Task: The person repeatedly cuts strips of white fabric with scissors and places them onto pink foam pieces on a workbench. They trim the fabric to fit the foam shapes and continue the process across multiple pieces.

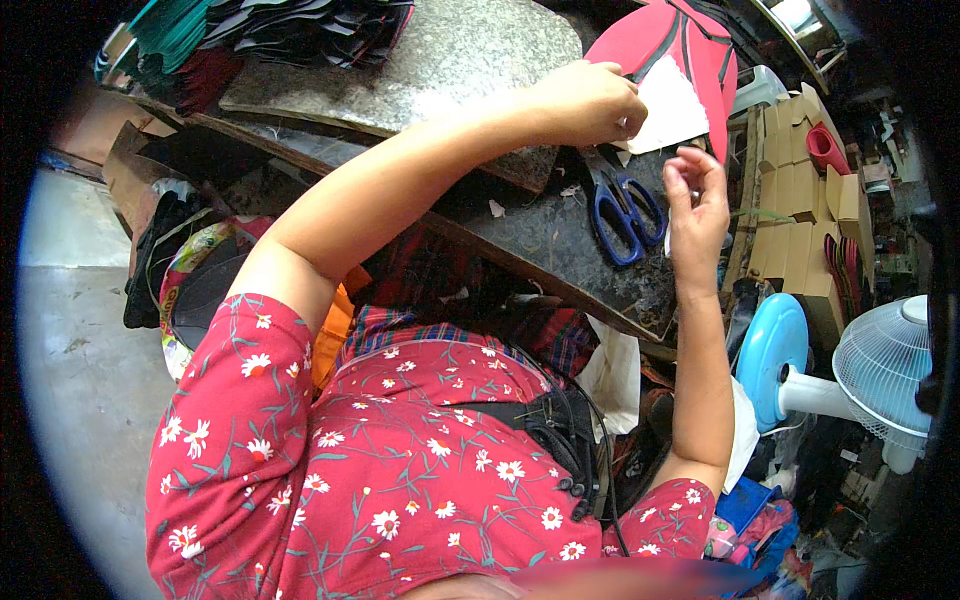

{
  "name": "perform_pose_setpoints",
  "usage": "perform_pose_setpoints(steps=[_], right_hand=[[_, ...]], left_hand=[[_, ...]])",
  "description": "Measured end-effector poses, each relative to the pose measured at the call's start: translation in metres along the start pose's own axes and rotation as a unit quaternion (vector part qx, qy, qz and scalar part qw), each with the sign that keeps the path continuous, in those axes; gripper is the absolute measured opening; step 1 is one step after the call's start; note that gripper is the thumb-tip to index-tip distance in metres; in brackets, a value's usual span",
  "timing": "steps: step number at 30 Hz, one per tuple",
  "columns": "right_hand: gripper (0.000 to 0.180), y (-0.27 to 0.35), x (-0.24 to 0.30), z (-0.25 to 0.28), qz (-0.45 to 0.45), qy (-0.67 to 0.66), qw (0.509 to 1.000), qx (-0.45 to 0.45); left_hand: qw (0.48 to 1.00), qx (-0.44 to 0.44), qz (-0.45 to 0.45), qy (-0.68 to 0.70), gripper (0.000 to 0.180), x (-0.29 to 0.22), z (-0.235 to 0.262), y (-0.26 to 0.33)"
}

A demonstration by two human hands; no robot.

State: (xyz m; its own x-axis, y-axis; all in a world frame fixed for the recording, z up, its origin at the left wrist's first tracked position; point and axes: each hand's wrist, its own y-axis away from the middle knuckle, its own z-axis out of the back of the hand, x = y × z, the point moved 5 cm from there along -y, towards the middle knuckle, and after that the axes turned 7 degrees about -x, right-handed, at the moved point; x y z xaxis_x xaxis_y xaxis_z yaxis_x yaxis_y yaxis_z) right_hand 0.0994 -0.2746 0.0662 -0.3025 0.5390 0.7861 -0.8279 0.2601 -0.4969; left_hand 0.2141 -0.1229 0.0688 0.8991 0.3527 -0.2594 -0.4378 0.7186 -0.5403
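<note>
My left hand [597,104] reaches across the dark work table, its fingers curled shut beside a torn-edged white sheet [665,108]. What it pinches, if anything, is hidden. The sheet lies on fanned pinkish-red pieces with black edges [640,38]. Scissors with blue handles [622,222] rest on the table between my hands, their blades pointing toward my left hand. To the right of them, my right hand [700,205] is raised with fingers loosely bent and apart from the thumb; I see nothing held in it.
A worn grey board [490,45] lies on the table, with stacked black pieces [310,30] and teal pieces [170,35] at far left. Cardboard boxes [790,235] line the right side. A blue and white fan [885,365] stands close to my right forearm.
</note>
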Motion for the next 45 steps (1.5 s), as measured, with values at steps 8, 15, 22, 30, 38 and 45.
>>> perform_pose_setpoints(steps=[8,15,22,30,38,45], right_hand=[[0.040,-0.035,-0.006,-0.032,-0.006,0.019,0.999,0.041],[0.029,-0.032,-0.012,-0.030,-0.046,-0.099,0.993,0.050],[0.023,-0.030,-0.015,-0.013,-0.100,-0.201,0.970,-0.099],[0.023,-0.019,0.009,-0.018,0.012,-0.192,0.981,-0.035],[0.030,-0.018,0.010,-0.016,0.052,-0.196,0.979,-0.035],[0.048,-0.017,0.011,-0.025,0.047,-0.191,0.980,0.016]], left_hand=[[0.995,-0.078,0.016,0.057,0.010,-0.002,0.016,0.010],[0.995,-0.081,-0.027,0.047,0.010,-0.016,0.028,0.009],[0.993,-0.065,-0.072,0.070,0.019,-0.034,0.040,0.013],[0.969,-0.222,-0.005,0.110,0.027,-0.023,0.048,0.011],[0.968,-0.001,0.114,0.223,0.027,-0.020,0.020,0.011],[0.979,-0.053,0.055,0.190,0.026,-0.022,0.026,0.011]])
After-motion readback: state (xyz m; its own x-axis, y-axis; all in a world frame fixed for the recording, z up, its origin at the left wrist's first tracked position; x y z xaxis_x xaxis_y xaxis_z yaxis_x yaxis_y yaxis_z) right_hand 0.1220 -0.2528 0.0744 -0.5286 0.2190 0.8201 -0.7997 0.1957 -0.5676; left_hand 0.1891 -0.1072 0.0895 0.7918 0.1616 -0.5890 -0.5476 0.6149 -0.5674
